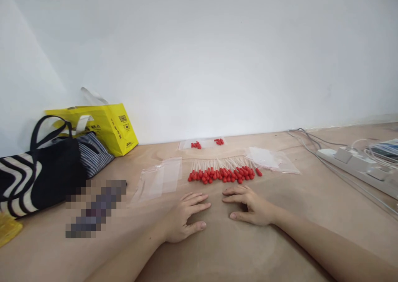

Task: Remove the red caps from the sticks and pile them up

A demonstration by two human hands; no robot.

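My left hand [188, 215] rests on the table with fingers spread, holding nothing. Facing it, my right hand [248, 205] lies palm down, its fingers apart and no object in them. Just beyond both hands is a wide row of thin, pale sticks with red bulb-like ends [222, 174], which look like droppers. Their red ends point towards me, and neither hand touches them. Flat clear plastic bags [161, 176] lie left of the row. More clear bags [264, 157] overlap at its right end. Near the wall, two small red-ended groups [195, 145] lie on or in clear plastic.
On the left stand a black bag with white stripes [59, 174], a striped pouch [95, 151] and a yellow bag [124, 128]. A blurred-out item [96, 209] lies in front. A white power strip [357, 164] with cables sits at right. The wall [236, 66] closes off the back.
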